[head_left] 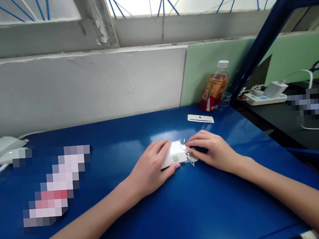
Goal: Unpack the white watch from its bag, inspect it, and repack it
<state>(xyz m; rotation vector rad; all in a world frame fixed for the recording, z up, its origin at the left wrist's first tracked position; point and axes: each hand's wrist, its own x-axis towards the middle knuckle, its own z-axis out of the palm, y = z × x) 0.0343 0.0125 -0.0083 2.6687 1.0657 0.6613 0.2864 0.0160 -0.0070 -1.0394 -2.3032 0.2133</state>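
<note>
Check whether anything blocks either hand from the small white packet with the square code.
Nothing visible blocks them: the left hand holds the white packet, and the right hand is at its clear plastic end. The bottle and white strip are farther back, out of the way.
</note>
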